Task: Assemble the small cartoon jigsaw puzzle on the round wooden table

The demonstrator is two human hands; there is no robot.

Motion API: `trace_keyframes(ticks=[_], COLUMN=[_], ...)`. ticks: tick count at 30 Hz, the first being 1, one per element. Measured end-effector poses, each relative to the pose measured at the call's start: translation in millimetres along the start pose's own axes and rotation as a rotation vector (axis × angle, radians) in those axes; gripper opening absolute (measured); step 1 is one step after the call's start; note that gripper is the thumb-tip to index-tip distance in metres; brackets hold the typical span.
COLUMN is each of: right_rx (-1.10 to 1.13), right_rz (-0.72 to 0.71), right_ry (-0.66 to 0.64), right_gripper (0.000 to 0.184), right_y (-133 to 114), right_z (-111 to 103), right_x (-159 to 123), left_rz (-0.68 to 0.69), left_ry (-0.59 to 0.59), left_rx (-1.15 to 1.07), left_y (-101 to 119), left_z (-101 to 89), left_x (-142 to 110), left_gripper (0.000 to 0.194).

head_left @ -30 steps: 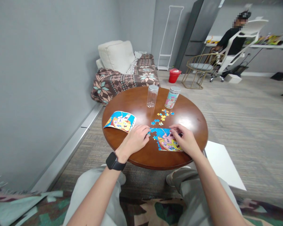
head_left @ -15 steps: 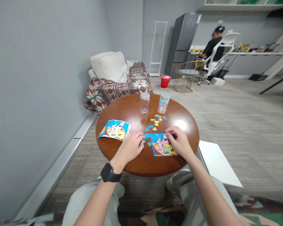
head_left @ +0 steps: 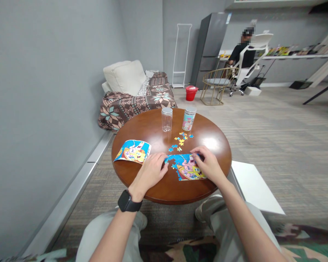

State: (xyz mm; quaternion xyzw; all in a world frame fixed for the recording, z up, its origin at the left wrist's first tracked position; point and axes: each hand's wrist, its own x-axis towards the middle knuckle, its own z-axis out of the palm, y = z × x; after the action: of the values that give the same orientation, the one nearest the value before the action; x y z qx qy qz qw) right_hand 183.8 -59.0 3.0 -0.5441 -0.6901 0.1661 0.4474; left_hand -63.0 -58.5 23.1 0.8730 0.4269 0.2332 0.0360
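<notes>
At the round wooden table [head_left: 169, 191], my left hand [head_left: 149, 173] lies open against the jigsaw [head_left: 186, 169]; I cannot confirm the right hand's [head_left: 207, 163] grip. Loose pieces [head_left: 180, 141] lie unplaced

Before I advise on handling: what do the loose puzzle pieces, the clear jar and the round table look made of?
The loose puzzle pieces: probably printed card, too small to confirm. The clear jar: see-through and shiny, likely plastic, possibly glass. The round table: polished wood or veneer, brown with glare highlights.
</notes>
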Motion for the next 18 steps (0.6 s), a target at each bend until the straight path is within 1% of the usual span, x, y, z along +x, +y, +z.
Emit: trace_keyframes(ticks=[4,11,18], right_rx=[-0.003,-0.002,0.014], right_rz=[-0.007,-0.014,-0.034], right_ry=[-0.001,-0.002,-0.028], right_gripper=[0.014,0.012,0.012], right_y=[0.6,-2.6,-3.7], right_z=[0.0,-0.8,-1.2], right_x=[-0.2,-0.4,-0.6], left_rz=[-0.004,-0.003,-0.024], left_ry=[-0.024,-0.026,-0.028], left_rx=[-0.012,-0.02,-0.014], left_y=[0.0,-0.6,-1.6], left_z=[-0.4,-0.5,0.9], left_x=[0.0,-0.2,-0.3], left_gripper=[0.012,0.012,0.014])
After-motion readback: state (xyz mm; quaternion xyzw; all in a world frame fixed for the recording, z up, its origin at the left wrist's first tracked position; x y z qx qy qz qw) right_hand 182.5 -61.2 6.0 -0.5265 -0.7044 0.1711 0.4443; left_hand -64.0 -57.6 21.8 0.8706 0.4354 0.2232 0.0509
